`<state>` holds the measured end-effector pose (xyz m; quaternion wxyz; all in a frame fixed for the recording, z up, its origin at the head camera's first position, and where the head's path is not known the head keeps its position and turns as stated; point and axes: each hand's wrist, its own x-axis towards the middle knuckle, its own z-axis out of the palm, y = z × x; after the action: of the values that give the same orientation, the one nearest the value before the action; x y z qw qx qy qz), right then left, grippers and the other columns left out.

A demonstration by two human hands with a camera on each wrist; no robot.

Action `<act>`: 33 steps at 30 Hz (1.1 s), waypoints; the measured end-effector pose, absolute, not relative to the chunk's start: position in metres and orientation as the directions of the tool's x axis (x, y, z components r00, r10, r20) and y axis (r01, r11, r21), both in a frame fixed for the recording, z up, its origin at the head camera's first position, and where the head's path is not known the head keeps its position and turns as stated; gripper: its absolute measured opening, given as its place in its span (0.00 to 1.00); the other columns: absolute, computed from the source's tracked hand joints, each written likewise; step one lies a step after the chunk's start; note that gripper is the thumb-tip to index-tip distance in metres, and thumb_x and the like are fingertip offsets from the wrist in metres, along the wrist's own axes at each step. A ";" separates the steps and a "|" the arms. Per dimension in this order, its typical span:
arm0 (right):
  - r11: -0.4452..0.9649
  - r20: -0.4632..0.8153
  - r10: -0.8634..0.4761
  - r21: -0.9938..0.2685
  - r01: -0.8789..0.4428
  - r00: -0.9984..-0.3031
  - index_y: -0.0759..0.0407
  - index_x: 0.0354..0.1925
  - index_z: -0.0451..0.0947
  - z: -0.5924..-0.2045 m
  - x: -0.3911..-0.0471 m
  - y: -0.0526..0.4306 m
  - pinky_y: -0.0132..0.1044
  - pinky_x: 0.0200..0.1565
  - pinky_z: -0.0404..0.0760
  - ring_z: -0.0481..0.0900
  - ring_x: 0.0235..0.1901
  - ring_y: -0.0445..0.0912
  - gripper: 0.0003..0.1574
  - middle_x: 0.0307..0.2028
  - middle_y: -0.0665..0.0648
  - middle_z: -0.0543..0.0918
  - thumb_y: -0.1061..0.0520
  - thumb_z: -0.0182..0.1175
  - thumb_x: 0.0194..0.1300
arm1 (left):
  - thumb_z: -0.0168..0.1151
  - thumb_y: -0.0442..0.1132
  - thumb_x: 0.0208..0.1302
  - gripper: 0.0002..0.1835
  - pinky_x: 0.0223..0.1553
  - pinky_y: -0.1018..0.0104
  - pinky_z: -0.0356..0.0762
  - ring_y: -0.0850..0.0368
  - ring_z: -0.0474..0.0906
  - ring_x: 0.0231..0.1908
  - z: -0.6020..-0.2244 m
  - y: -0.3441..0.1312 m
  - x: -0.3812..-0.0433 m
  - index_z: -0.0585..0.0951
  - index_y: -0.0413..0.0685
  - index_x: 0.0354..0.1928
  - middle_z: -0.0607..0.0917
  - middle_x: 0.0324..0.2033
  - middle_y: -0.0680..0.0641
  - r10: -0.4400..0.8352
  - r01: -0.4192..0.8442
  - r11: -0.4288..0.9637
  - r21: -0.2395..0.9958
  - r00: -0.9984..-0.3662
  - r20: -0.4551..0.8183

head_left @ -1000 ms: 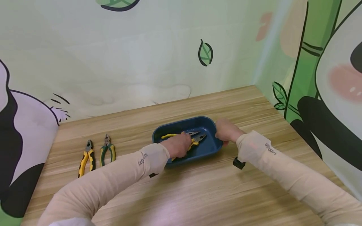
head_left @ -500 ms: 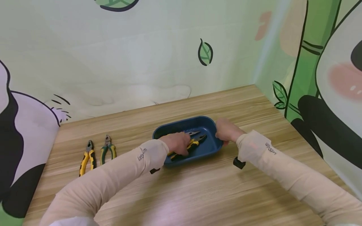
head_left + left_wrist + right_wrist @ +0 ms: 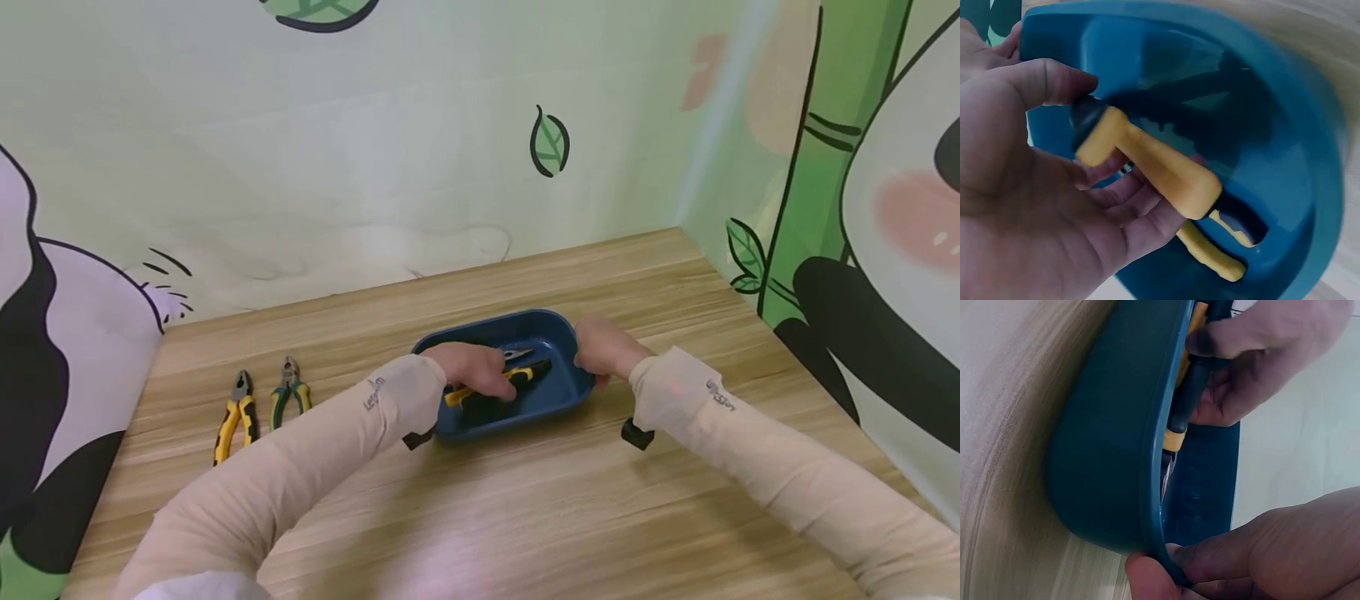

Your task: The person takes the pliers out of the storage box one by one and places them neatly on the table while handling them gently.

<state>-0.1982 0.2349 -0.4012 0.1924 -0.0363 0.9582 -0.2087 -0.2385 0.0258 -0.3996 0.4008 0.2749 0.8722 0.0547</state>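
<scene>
My left hand (image 3: 471, 368) reaches into a blue plastic bin (image 3: 557, 392) and grips a pair of pliers (image 3: 1169, 172) with yellow and black handles. The thumb is on one side of the handles and the fingers are curled on the other. In the head view the pliers' dark nose points to the right. Beneath them in the bin lies a second pair of pliers (image 3: 517, 354), its silver nose showing past my fingers and its yellow handle (image 3: 1213, 253) visible in the left wrist view. My right hand (image 3: 602, 346) pinches the bin's right-hand rim between thumb and fingers.
Two more pliers lie side by side at the left of the wooden table (image 3: 480, 533): yellow-black pliers (image 3: 238, 412) and smaller green-yellow pliers (image 3: 289, 392), partly behind my left sleeve. A cartoon-printed wall covering (image 3: 420, 167) rises behind the table.
My left hand has risen slightly and shifted back in the bin, lifting the yellow-black pliers, which have turned a little. My right hand stays on the rim, and the bin has hardly moved.
</scene>
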 end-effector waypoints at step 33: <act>0.880 -0.379 -0.119 -0.468 0.079 -0.918 0.71 0.32 0.77 -0.402 -0.200 0.235 0.35 0.22 0.83 0.86 0.17 0.50 0.04 0.23 0.64 0.83 0.72 0.59 0.66 | 0.45 0.47 0.83 0.23 0.48 0.57 0.83 0.44 0.80 0.42 -0.376 0.039 -0.246 0.75 0.36 0.62 0.74 0.38 0.44 0.522 0.305 0.853 0.424 -0.501 -0.690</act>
<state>-0.2000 0.2353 -0.4023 0.2026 -0.0103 0.9482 -0.2444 -0.2464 0.0392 -0.3765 0.4376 0.2413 0.8573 0.1242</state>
